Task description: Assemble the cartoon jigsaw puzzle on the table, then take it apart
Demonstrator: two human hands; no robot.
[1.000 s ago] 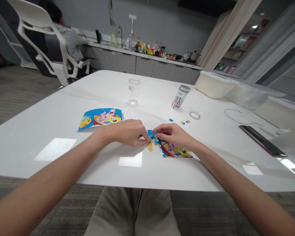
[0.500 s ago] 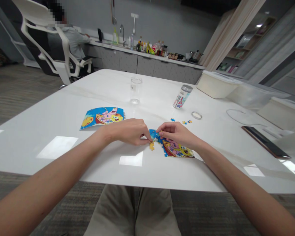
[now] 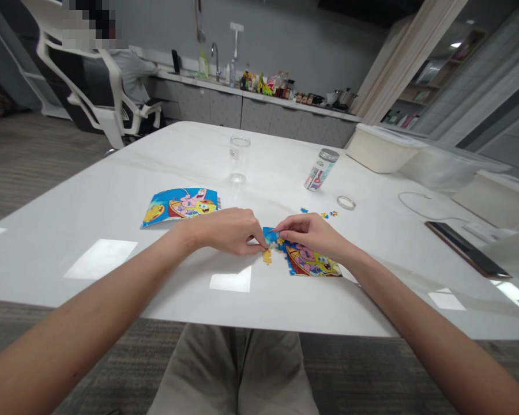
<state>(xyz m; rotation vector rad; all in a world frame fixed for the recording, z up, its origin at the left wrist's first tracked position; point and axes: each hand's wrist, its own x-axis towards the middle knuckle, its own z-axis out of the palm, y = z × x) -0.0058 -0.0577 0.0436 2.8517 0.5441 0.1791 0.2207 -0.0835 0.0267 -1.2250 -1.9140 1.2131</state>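
A partly assembled cartoon jigsaw puzzle (image 3: 300, 264) lies on the white table near its front edge. My left hand (image 3: 236, 231) rests at its left side, index finger and thumb closed on a yellow puzzle piece (image 3: 267, 257). Over the puzzle's upper part, my right hand (image 3: 309, 231) pinches a small puzzle piece (image 3: 281, 241), partly hidden by the fingers. To the left lies a picture sheet (image 3: 181, 203) with the same cartoon, slightly curled. Several loose puzzle pieces (image 3: 333, 214) are scattered beyond my right hand.
A clear jar (image 3: 240, 158) and a printed canister (image 3: 321, 170) stand farther back, with a round lid (image 3: 346, 202) beside the canister. Plastic bins (image 3: 383, 148), a cable and a dark flat object (image 3: 467, 249) occupy the right side. A person sits in a chair (image 3: 108, 118) beyond the table.
My right hand has shifted very slightly, and more of the yellowish piece at its fingertips shows. My left hand stays in place.
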